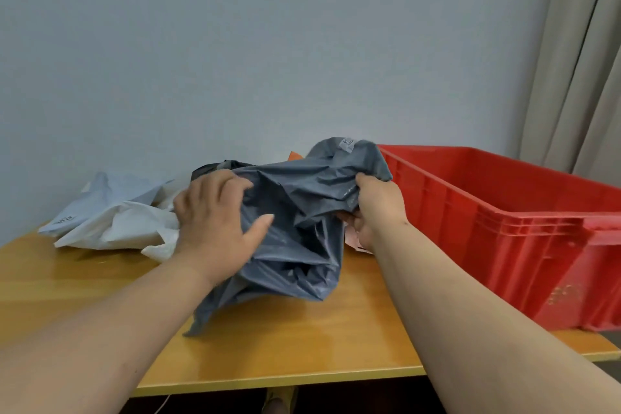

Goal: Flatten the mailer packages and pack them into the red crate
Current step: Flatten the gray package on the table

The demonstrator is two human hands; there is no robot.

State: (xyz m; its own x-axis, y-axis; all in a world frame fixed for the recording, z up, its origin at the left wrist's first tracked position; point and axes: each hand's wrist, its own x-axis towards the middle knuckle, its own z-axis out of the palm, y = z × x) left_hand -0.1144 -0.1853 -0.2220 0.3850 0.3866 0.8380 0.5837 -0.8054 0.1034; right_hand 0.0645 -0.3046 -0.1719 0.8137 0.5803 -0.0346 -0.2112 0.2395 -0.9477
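A crumpled grey mailer (299,235) is bunched up over the middle of the wooden table (302,346). My left hand (215,222) lies on its left side with the fingers spread and the thumb pressing into the plastic. My right hand (373,208) grips the mailer's upper right part, fingers curled round a fold. A small white label (347,144) shows at the mailer's top edge. The red crate (510,228) stands on the table just right of my right hand; the part of its inside that I can see holds nothing.
Several crumpled white and pale blue mailers (111,218) lie at the back left of the table. An orange corner (295,155) pokes up behind the grey mailer, and a pink slip (356,239) lies beneath it. A beige curtain (578,54) hangs at the right. The grey wall stands close behind.
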